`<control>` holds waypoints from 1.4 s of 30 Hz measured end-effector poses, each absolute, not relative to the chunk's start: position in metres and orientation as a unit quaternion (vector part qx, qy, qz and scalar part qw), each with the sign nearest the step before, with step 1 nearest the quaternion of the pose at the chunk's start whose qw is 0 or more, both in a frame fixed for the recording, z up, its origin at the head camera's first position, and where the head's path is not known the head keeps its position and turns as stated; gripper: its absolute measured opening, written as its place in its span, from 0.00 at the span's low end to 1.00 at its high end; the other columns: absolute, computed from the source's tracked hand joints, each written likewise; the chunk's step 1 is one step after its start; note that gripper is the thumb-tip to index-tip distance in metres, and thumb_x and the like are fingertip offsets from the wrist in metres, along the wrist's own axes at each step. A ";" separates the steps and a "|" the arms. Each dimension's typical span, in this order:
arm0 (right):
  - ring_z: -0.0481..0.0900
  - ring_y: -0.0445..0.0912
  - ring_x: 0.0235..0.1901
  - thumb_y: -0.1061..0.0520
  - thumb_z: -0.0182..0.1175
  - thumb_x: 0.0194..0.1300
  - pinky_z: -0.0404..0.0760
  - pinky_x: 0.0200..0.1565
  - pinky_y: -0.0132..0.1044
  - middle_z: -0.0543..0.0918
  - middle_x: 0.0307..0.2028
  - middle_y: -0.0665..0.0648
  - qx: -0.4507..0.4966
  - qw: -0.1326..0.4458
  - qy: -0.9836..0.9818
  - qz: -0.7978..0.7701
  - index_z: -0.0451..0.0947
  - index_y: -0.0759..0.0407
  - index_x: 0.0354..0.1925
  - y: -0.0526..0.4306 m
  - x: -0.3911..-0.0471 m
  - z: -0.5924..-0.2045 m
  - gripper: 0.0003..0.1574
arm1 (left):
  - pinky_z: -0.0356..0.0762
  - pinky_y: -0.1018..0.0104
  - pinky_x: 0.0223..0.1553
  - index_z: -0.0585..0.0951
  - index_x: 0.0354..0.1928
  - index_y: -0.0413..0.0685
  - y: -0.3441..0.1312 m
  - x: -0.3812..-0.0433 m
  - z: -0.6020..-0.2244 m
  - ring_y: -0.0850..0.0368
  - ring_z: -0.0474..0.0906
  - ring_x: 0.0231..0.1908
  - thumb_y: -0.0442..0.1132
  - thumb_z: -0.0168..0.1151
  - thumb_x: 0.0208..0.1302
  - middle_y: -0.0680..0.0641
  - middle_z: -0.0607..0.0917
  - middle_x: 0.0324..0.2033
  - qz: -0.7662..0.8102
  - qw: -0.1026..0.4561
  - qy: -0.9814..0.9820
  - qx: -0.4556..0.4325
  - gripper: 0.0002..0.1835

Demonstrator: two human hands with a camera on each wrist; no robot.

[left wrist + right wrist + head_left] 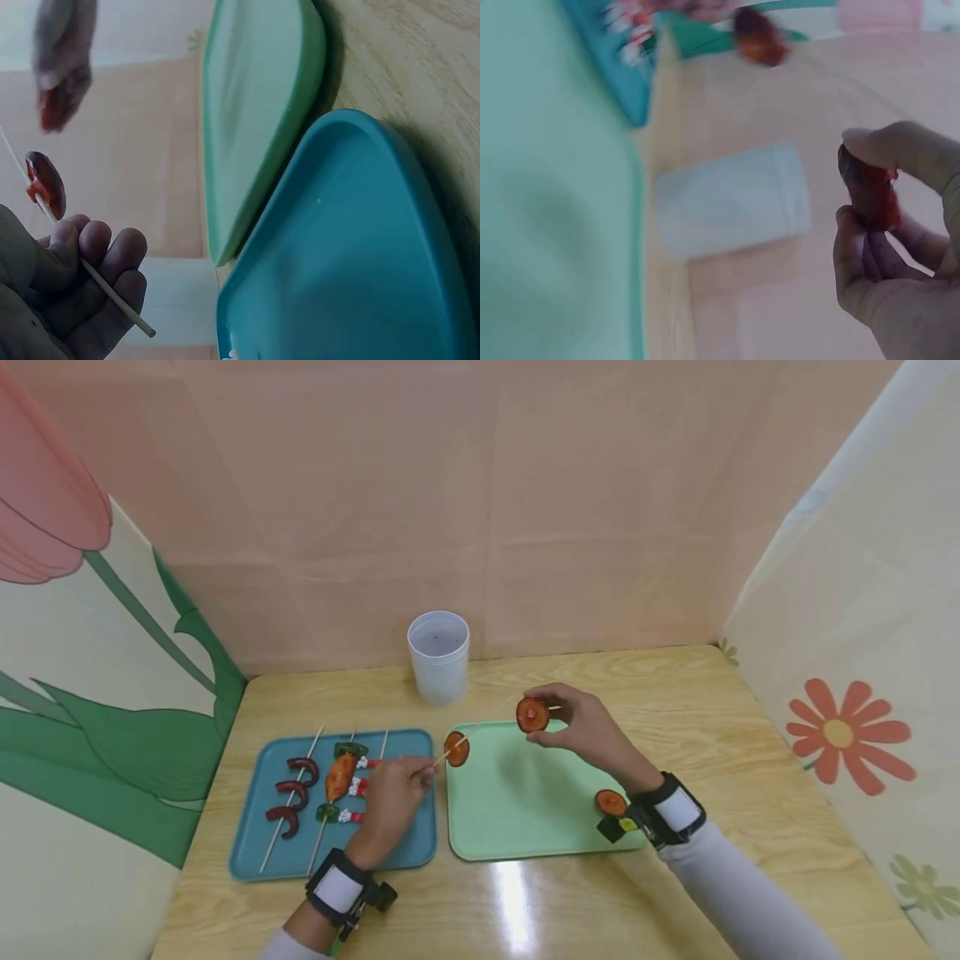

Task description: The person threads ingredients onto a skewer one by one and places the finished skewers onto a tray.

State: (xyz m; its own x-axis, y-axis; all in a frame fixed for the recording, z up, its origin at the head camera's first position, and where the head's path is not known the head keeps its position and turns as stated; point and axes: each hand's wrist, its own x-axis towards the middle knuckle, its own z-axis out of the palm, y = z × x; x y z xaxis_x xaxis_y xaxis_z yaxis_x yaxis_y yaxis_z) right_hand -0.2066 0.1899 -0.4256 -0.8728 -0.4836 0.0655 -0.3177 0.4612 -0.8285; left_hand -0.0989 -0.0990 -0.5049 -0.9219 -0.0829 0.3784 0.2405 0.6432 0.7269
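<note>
My left hand (393,802) pinches a thin wooden skewer (112,296) over the right side of the blue tray. One reddish-brown mushroom (457,749) is threaded on it, and the skewer's tip sticks out beyond. Above the green tray (525,852), my right hand (588,727) holds a second mushroom (532,715) by its edges between thumb and fingers. This one shows its orange underside and central stem in the head view, a short way right of the skewer's tip. A third mushroom (611,802) lies at the green tray's right side, partly covered by the wrist camera.
The blue tray (247,852) on the left carries a skewer of curled dark-red sausage pieces (292,798), one with green and orange pieces (341,778), and another with red-and-white pieces (357,787). A white cup (439,672) stands behind the trays, near the back wall.
</note>
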 end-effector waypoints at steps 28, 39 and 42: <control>0.83 0.51 0.59 0.53 0.78 0.56 0.87 0.52 0.34 0.80 0.65 0.56 -0.214 0.174 0.794 -0.542 0.75 0.51 0.69 0.170 -0.228 -0.390 0.44 | 0.88 0.58 0.31 0.92 0.36 0.47 -0.112 -0.095 -0.496 0.58 0.90 0.33 0.26 0.74 0.56 0.51 0.92 0.29 -0.338 0.196 -0.920 -0.029 0.10; 0.82 0.50 0.58 0.50 0.78 0.57 0.87 0.51 0.34 0.81 0.63 0.55 -0.219 0.162 0.797 -0.539 0.77 0.49 0.67 0.171 -0.231 -0.391 0.41 | 0.85 0.59 0.26 0.93 0.35 0.48 -0.113 -0.094 -0.486 0.56 0.90 0.31 0.29 0.75 0.56 0.50 0.92 0.29 -0.300 0.217 -0.928 -0.034 0.07; 0.82 0.50 0.58 0.51 0.78 0.57 0.87 0.51 0.35 0.81 0.62 0.56 -0.222 0.160 0.791 -0.547 0.77 0.50 0.65 0.172 -0.232 -0.392 0.39 | 0.84 0.59 0.25 0.93 0.35 0.49 -0.113 -0.095 -0.484 0.56 0.90 0.31 0.31 0.76 0.57 0.51 0.92 0.29 -0.294 0.213 -0.931 -0.029 0.06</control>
